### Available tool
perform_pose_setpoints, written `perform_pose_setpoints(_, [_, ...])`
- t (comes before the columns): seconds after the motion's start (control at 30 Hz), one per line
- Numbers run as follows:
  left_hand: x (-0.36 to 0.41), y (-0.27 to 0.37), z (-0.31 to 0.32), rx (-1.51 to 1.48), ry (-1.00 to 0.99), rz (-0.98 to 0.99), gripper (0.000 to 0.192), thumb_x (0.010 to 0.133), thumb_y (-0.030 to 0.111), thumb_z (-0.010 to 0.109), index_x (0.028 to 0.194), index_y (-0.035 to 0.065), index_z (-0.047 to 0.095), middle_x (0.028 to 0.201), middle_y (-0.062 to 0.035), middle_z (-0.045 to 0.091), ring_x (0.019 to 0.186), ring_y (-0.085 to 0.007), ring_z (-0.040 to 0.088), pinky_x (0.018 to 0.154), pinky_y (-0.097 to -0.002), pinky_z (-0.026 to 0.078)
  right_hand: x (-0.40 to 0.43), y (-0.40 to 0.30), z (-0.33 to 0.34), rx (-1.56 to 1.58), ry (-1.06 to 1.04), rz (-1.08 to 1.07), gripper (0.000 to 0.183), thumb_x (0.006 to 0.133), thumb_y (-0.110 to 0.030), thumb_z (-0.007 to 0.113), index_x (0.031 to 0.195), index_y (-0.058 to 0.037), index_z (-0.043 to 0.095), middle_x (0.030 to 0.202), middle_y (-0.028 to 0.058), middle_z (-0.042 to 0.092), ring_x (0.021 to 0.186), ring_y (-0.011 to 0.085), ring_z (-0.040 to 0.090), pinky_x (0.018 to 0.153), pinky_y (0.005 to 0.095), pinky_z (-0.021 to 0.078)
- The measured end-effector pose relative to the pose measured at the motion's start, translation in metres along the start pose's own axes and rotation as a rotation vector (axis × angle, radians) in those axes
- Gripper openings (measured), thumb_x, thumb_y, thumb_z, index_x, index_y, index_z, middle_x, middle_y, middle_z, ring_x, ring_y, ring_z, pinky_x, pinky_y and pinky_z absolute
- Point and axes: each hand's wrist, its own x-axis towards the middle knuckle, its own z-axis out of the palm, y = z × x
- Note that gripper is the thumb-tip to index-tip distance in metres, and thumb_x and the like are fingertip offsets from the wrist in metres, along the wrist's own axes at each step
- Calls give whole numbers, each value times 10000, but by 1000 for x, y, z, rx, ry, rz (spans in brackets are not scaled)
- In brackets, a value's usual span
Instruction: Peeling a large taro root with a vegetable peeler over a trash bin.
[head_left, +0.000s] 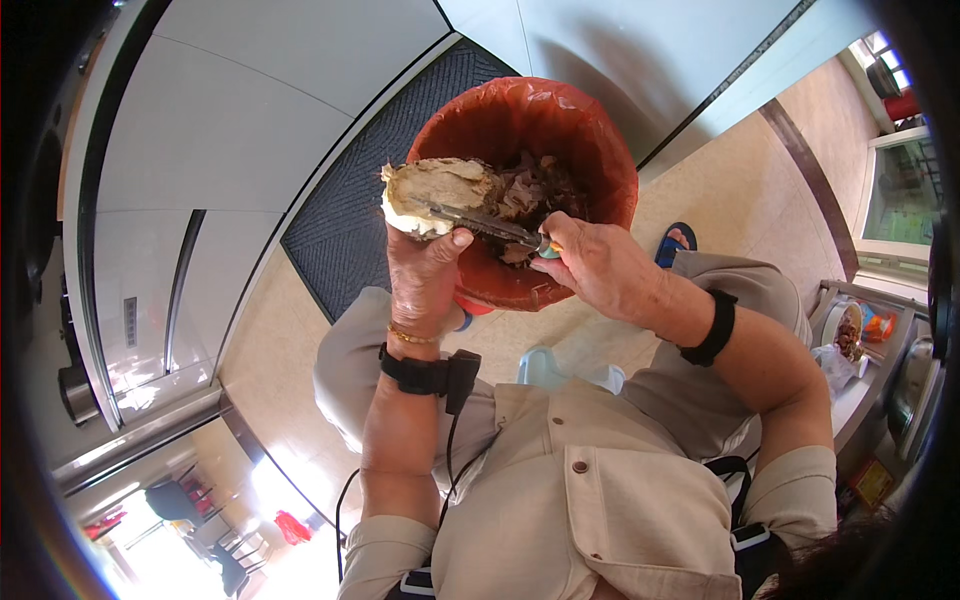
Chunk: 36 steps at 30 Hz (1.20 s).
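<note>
My left hand (424, 262) holds a thick, partly peeled vegetable (442, 184) from below, thumb along its near side. The vegetable has a fibrous tan face and a whiter lower edge; its exact kind is unclear. In my right hand (604, 262) is a knife (499, 223) with a dark, narrow blade and a partly covered green-and-yellow handle. Its blade points left, with the tip over the vegetable's pale side. Both hands are above a bin lined with a red plastic bag (600, 150). Brown peelings (525, 187) lie inside it, partly hidden by the vegetable and knife.
A dark ribbed mat (330, 232) lies beside the bin, along white cabinet fronts (202, 135). Below the bin is a pale blue plastic stool (541, 367), between my knees. At right, a shelf (855, 401) holds a bowl and bags. A black cable (450, 465) hangs from my left wrist.
</note>
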Motion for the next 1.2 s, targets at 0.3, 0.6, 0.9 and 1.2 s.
perform_pose_setpoints(0.3, [-5, 3, 6, 9, 46, 20, 827, 684, -62, 783, 1369, 102, 349, 1267, -100, 530, 1162, -220, 525, 1012, -376, 448, 3, 1, 6, -41, 27, -22, 256, 878, -173, 637, 911, -7, 446, 769, 196, 616, 746, 375, 628, 617, 426, 507])
perform_pose_setpoints(0.6, [-5, 10, 8, -5, 39, 11, 846, 687, -103, 752, 1382, 94, 312, 1283, -109, 502, 1183, -235, 501, 1022, -385, 440, 7, 11, 7, -103, -50, 101, 264, 848, -135, 674, 958, -32, 458, 830, 188, 610, 758, 403, 605, 626, 447, 491])
perform_pose_setpoints(0.9, [-9, 14, 5, 32, 1, -19, 748, 736, 97, 786, 1358, 38, 374, 1284, -129, 516, 1193, -271, 509, 1052, -435, 395, 6, 17, 7, -108, -14, 36, 262, 852, -149, 669, 945, -23, 459, 816, 210, 618, 766, 411, 607, 635, 458, 490])
perform_pose_setpoints(1.2, [-9, 17, 0, 35, 2, -91, 749, 764, 192, 761, 1364, 2, 355, 1293, -151, 502, 1193, -293, 509, 1026, -462, 426, 7, 26, 7, -99, -14, 18, 256, 855, -153, 664, 937, -29, 456, 800, 206, 614, 777, 408, 603, 628, 456, 477])
